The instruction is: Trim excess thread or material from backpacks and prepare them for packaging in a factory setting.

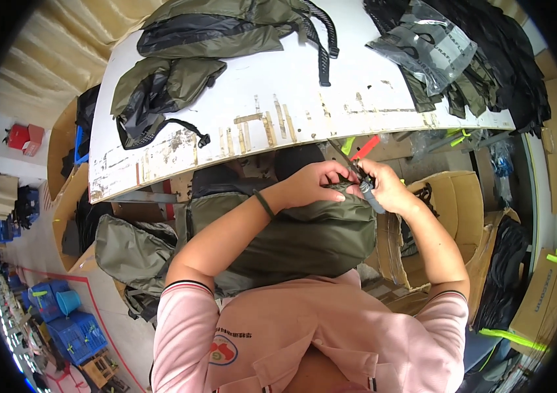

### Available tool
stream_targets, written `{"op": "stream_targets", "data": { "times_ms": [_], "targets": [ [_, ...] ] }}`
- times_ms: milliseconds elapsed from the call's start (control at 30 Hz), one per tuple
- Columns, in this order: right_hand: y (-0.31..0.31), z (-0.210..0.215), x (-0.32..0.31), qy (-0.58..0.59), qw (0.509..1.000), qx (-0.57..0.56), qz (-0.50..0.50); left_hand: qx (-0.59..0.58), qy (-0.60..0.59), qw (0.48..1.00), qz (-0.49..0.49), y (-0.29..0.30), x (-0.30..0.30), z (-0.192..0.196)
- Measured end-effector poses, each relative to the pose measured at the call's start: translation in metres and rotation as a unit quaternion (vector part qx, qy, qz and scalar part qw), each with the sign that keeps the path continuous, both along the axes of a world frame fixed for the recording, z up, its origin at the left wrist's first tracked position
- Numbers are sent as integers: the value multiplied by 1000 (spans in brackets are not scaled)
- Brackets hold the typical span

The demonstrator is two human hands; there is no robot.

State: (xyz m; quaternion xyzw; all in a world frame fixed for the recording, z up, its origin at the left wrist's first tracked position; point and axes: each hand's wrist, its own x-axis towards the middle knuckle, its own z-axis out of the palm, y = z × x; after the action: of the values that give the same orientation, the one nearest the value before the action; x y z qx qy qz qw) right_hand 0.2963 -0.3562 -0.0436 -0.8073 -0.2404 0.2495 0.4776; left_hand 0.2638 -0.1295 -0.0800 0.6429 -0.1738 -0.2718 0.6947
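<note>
Between white table (364, 65) and torso (278, 314), olive bag (291, 236) lies, presumably braced there; right hand (386, 185) grasps grey-handled tool (371, 197) at bag's far right corner; left hand (312, 186) curls alongside, perhaps steadying; fingers' exact hold unclear.

White worktable (370, 78) across the top, front edge bowed by the lens; scuffed, with brownish tape-like marks along that edge. Brightly lit on top, dimmer underneath. Beige curtain (49, 72) in loose folds, upper left; below it, pale wall (3, 108) and red box (24, 139). Light grey floor (65, 229) down the left side, crossed by a red line (93, 291) with a bend. Within the bend: blue crates (78, 340), lighter blue bucket (67, 302). Bright lights strung along the lower left rim, too blurred to count. Open cardboard box (459, 196) right of centre, below the table. Far right: brown carton (544, 295) with yellow-green strips (514, 338).
</note>
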Motion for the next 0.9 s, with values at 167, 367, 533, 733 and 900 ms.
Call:
{"op": "stream_targets", "data": {
  "times_ms": [167, 367, 533, 733, 900],
  "targets": [
    [-16, 10, 9, 14, 1000, 5, -25, 262, -407, 867, 124, 76, -22, 15],
    [-29, 6, 6, 13, 999, -33, -15, 332, -304, 882, 139, 101, -49, -15],
    [-30, 8, 4, 0, 998, -65, 1, 315, -353, 865, 167, 90, -49, -17],
    [0, 50, 21, -232, 941, -187, 161, 120, -145, 961, 205, 86, -61, -11],
    [34, 67, 44, -319, 869, -266, 270, 27, -46, 977, 204, 86, -69, -12]
  ]
}}
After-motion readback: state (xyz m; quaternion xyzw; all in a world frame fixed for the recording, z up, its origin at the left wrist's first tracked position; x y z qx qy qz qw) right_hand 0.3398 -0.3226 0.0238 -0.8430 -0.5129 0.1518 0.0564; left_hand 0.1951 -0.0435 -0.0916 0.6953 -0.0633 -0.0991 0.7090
